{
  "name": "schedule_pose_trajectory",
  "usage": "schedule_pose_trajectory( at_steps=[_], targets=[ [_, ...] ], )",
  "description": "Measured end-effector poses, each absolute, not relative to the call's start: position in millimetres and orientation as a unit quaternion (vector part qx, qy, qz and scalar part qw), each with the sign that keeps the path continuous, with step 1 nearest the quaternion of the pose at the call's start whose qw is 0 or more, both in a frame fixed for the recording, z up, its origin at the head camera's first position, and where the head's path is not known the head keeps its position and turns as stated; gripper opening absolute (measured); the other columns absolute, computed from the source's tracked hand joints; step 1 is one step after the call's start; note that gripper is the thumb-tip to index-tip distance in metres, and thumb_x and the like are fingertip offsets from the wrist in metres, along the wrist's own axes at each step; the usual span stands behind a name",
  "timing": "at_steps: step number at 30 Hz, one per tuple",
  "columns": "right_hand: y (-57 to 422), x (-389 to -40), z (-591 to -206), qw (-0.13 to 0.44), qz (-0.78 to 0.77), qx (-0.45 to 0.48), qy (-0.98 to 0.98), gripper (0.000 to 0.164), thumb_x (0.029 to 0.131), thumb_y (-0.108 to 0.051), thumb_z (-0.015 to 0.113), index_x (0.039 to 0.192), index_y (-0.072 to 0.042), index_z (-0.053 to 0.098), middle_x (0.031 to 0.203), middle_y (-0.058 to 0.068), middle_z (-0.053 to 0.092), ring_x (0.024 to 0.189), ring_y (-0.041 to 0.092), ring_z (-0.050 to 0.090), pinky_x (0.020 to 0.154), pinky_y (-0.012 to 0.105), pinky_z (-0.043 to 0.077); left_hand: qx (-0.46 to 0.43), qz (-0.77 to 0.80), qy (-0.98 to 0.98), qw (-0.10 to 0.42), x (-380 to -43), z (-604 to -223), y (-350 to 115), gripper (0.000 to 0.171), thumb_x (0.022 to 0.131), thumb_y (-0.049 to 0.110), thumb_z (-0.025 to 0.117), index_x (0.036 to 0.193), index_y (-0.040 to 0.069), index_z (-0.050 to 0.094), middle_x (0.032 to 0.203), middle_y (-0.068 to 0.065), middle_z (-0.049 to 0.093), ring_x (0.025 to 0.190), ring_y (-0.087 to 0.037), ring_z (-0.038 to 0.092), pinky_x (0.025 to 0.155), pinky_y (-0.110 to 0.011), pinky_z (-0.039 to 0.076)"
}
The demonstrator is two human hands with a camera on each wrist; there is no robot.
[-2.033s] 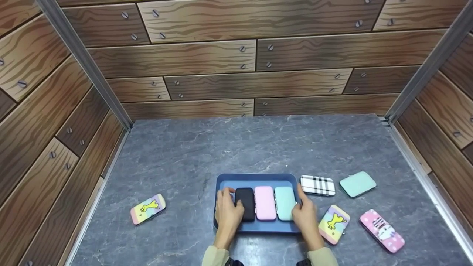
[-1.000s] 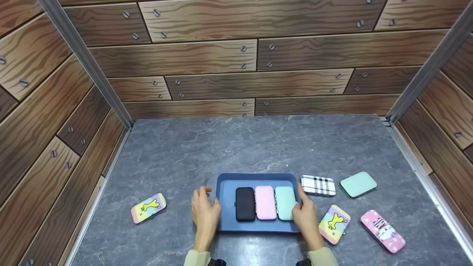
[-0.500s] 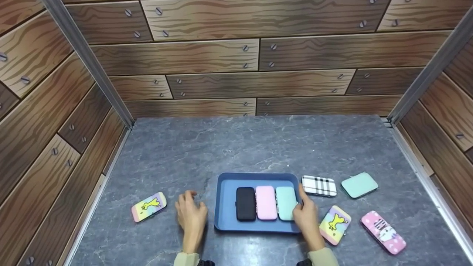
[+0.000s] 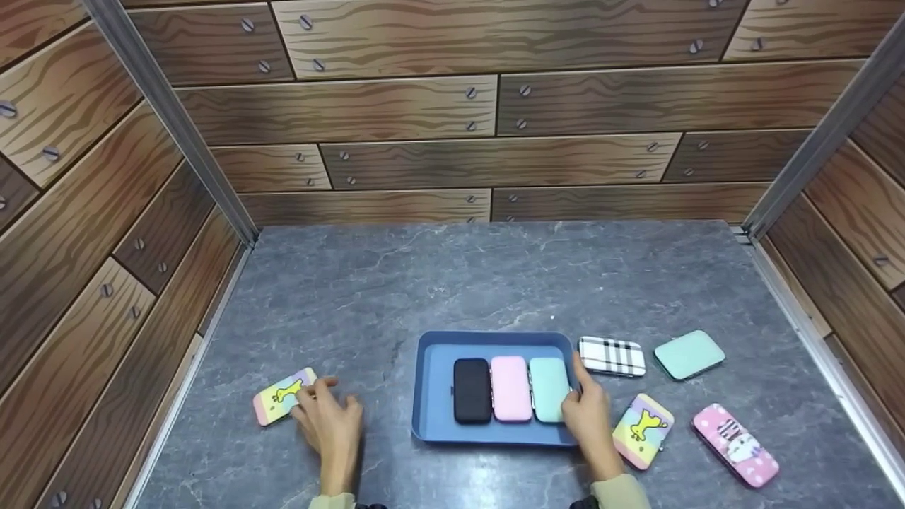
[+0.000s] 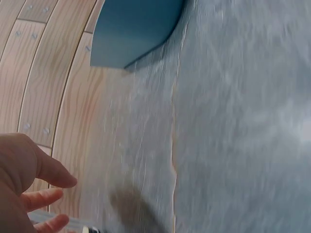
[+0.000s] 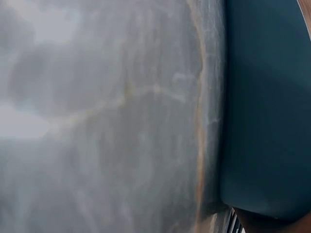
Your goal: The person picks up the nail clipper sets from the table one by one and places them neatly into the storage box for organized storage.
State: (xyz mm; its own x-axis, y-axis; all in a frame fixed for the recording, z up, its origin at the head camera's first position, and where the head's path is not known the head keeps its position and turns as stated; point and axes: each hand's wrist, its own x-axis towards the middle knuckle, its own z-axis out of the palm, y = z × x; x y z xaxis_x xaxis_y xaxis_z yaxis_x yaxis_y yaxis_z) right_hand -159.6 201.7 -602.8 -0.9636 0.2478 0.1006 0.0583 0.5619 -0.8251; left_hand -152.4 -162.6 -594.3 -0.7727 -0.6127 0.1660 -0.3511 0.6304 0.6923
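My left hand reaches over a small clasp case with a yellow giraffe on the table at the left. Its fingertips overlap the case's right end and hide part of it. In the left wrist view the fingers are apart and loosely bent, with nothing between them. At the blue tray, my right hand grips the right wall, thumb at the rim and index finger along the outside. A black case, a pink case and a mint case lie side by side in the tray.
Right of the tray lie a black-and-white plaid case, another mint case, a second giraffe case and a pink cartoon case. Wood-patterned walls enclose the grey marbled table.
My left hand has left the black case in the tray and moved left across the table to the giraffe case. My right hand has stayed on the tray's right wall.
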Motion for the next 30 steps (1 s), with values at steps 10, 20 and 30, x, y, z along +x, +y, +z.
schedule_pose_trajectory(
  at_steps=[10, 20, 30],
  targets=[
    [203.0, -160.2, -604.5, 0.102, 0.455, -0.091, -0.880, 0.064, 0.080, 0.011, 0.043, 0.142, -0.003, 0.037, 0.139, 0.019, 0.043, 0.082, 0.030, 0.051, 0.062, 0.031, 0.040, 0.302, -0.310, -0.875, 0.216, -148.8, -597.9, -180.6, 0.033, 0.071, 0.004, 0.064, 0.103, 0.006, 0.055, 0.120, -0.023, 0.036, 0.106, -0.047, 0.030, 0.084, -0.056, 0.031],
    [203.5, -160.4, -603.7, 0.106, 0.454, -0.091, -0.880, 0.064, 0.080, 0.011, 0.043, 0.141, -0.003, 0.039, 0.139, 0.018, 0.044, 0.097, 0.029, 0.051, 0.065, 0.032, 0.041, 0.314, -0.301, -0.877, 0.205, -143.6, -601.9, -200.4, 0.041, 0.088, 0.011, 0.050, 0.129, 0.006, 0.047, 0.143, -0.021, 0.027, 0.126, -0.048, 0.017, 0.090, -0.064, 0.022],
    [202.7, -160.5, -603.3, 0.102, 0.452, -0.093, -0.881, 0.064, 0.080, 0.012, 0.045, 0.142, -0.003, 0.038, 0.138, 0.021, 0.044, 0.059, 0.021, 0.038, 0.051, 0.026, 0.033, 0.297, -0.336, -0.879, 0.159, -140.0, -607.2, -212.4, 0.050, 0.098, 0.018, 0.038, 0.145, 0.007, 0.030, 0.154, -0.020, 0.006, 0.136, -0.048, -0.004, 0.100, -0.069, 0.015]
  ],
)
